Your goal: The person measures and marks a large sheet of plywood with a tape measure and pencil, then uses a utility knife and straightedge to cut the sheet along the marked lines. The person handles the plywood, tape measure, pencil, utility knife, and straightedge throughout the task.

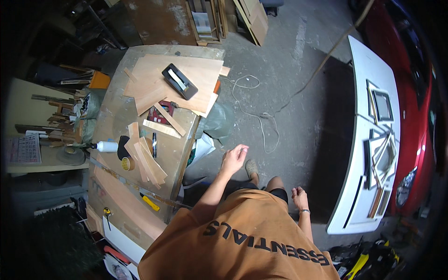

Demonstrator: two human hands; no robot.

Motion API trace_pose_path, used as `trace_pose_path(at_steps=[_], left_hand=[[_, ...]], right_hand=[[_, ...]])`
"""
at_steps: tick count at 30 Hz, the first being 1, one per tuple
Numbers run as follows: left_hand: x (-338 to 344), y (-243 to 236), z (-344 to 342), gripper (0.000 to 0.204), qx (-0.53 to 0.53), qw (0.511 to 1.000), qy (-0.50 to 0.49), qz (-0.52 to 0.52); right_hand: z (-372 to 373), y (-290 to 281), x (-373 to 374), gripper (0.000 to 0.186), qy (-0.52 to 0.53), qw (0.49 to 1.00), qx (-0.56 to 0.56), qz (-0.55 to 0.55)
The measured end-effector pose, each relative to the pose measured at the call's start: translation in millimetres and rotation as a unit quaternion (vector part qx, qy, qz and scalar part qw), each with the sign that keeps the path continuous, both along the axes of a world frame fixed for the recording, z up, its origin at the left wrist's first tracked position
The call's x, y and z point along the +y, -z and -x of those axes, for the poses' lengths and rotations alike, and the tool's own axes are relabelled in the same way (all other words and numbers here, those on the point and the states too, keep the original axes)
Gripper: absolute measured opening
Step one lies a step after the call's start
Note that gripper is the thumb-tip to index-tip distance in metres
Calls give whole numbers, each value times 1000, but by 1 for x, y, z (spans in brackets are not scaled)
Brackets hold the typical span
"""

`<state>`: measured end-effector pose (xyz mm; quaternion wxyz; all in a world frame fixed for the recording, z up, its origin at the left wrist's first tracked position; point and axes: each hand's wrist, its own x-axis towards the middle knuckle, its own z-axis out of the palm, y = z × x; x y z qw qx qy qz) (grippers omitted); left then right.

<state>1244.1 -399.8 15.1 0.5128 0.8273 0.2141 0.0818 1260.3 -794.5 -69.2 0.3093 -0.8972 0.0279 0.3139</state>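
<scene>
Hands both empty, our left hand (234,157) loosely open just right of the workbench (184,144) with its plywood strips (145,161), our right hand (298,197) half-curled beside the white board (359,140) of picture frames (382,154), so we should step carefully over the cord (261,116).

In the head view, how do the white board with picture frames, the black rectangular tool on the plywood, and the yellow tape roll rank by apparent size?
1. White board with picture frames, largest.
2. Black rectangular tool.
3. Yellow tape roll, smallest.
The fisheye lens bends sizes near the rim, but the gaps look clear.

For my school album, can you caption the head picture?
Empty hands swing between a cluttered wooden workbench and a white table.
</scene>
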Motion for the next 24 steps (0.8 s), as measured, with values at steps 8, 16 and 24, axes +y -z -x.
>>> trace_pose_path(at_steps=[8, 16, 24], left_hand=[[44, 60, 15, 21, 81, 983, -163, 9], [1, 77, 10, 46, 4, 892, -450, 39], [62, 44, -52, 44, -81, 857, -504, -72]], right_hand=[[-170, -18, 77, 30, -141, 988, -12, -54], [-287, 13, 189, 36, -260, 954, 81, -125], [-314, -7, 323, 29, -359, 910, 48, -201]])
